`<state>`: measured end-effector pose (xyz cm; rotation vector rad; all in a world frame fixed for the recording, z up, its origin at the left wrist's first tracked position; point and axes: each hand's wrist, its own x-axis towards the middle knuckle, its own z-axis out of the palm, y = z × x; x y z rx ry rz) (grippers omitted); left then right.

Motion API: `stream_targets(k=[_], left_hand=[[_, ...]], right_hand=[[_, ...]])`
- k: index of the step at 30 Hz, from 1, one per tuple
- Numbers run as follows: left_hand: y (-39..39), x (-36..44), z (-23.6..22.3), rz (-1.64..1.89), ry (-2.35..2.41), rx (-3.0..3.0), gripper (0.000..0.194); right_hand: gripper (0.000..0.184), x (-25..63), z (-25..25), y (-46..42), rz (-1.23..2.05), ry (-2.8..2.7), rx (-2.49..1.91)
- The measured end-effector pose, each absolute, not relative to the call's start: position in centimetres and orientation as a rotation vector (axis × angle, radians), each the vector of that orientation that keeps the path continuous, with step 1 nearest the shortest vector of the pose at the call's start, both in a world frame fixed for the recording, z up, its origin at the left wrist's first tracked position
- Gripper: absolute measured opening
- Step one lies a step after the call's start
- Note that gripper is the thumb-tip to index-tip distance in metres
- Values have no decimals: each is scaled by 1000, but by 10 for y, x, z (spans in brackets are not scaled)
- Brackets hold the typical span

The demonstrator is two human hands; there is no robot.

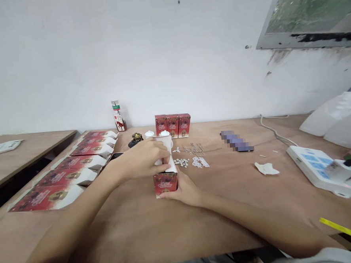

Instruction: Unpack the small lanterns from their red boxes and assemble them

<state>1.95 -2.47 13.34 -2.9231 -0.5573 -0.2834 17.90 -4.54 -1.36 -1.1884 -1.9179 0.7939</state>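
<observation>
Red box (166, 181) is held in your right hand (189, 189); your left hand (147, 157) bends over its top, hold unclear; flat boxes (45, 197) lie left of this grip.

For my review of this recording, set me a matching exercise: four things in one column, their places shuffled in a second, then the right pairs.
Things:
1. Single red printed cardboard box
2. Flat-lying red-and-white printed cartons
3. Three upright red cardboard boxes
4. White plastic power strip

Places:
A. Side by side, near the pale wall
B. On the right side of the brown tabletop
C. In the right hand, with the left hand at its top
D. In a row, left of the left hand

Pairs: 1-C, 2-D, 3-A, 4-B
</observation>
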Motion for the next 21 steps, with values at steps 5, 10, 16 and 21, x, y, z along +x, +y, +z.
stream_targets(k=[5, 10, 16, 21], left_hand=[[-31, 17, 138, -237, -709, -2925, 21], [-27, 10, 140, -50, -772, -2953, 17], [-30, 15, 140, -2, -864, -2895, 36], [-32, 19, 137, -1, -774, -2973, 19]], right_hand=[[75, 180, -14, -45, 787, -1915, -1168], [76, 180, -10, -46, 802, -1915, -1202], [71, 180, -11, -47, 797, -1930, -1209], [71, 180, -12, -46, 767, -1929, -1172]])
